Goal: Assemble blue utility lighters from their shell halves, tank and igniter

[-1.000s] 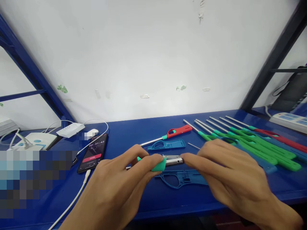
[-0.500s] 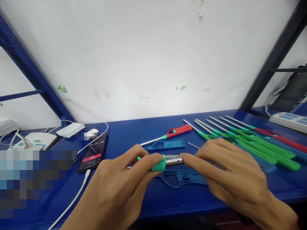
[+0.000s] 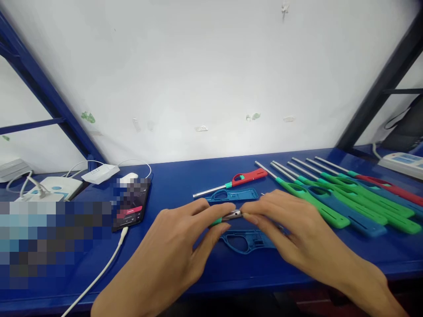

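My left hand (image 3: 176,237) is closed around a short length of metal lighter tube (image 3: 234,215) with a green collar (image 3: 216,221), mostly covered by the fingers. At the tube's right end, the thumb and index finger of my right hand (image 3: 287,224) are pinched together; whatever sits between them is hidden. Just below both hands lies a blue lighter handle half (image 3: 249,241), its moulded inner side up. Beyond them rests a second blue handle half (image 3: 236,194). Behind that is a red lighter (image 3: 249,176) with a metal tube pointing left.
Several long lighters with green, blue and red handles, including a green lighter (image 3: 330,212), lie side by side at right. A phone (image 3: 140,204) with a white cable (image 3: 109,264) lies at left. Power strips stand at both sides; a white wall (image 3: 211,79) rises behind the blue table (image 3: 172,174).
My right fingers have moved left and closed at the tube's end. The thin metal rods seen above the tube no longer show. My left fingers now cover more of the green collar.
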Tool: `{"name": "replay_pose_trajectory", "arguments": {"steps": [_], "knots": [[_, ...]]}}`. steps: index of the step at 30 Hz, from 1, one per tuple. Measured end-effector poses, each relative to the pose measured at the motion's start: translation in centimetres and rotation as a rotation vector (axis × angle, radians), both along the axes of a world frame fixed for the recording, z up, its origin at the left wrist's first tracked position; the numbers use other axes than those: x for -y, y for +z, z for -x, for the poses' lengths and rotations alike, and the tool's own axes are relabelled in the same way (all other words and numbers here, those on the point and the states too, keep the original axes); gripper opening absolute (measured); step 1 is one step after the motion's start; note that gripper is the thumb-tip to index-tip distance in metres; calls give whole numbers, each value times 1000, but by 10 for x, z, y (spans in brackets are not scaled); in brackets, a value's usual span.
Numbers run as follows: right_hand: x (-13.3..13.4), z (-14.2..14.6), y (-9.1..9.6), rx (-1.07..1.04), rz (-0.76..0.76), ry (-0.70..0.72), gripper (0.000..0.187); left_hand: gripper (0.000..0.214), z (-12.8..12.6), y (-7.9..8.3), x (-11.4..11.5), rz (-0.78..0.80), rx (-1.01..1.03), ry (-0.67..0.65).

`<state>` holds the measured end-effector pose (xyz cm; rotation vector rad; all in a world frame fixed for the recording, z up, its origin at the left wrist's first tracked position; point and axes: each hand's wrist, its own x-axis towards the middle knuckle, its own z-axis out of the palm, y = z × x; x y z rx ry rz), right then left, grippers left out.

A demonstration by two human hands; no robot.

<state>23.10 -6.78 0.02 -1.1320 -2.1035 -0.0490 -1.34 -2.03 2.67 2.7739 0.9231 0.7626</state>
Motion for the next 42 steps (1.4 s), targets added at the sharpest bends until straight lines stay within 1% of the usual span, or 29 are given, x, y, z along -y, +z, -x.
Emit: {"name": "replay_pose_trajectory", "arguments": {"steps": [3,6,10,13,15,19,21,24,28,31,34,37,42], "knots": [[2,3,2,-32,95,4,12,25,-2,1,-1,100,24,-12],[4,5,2,-32,177,-6,13,23,-2,4,1,172,14,-22],[4,5,1,4,261,-11,7,24,0,4,2,248,-23,-25],[1,6,-3,8,248,-5,6,25,0,0,0,271,-71,-13],[-2,7,-5,0,233,2,9,25,0,-2,-3,264,-91,-8],[-7,9,-10,6,238,-8,12,24,-1,-5,-6,248,-66,-21],[-10,10,-12,17,250,-9,15,23,-1,-4,-6,275,-56,-7],[-12,10,-14,27,259,-5,18,14,1,-3,-6,346,-58,25],[-15,11,-17,43,275,-12,22,8,3,-3,-8,389,-75,-8],[-16,13,-19,56,283,-20,22,9,2,-5,-11,364,-69,-25],[-16,15,-20,44,299,-59,17,12,2,-7,-13,358,-83,-10],[-16,17,-20,53,325,-74,16,13,3,-9,-17,399,-112,7],[-19,19,-20,136,356,-26,22,11,3,-14,-22,480,-143,13]]}}
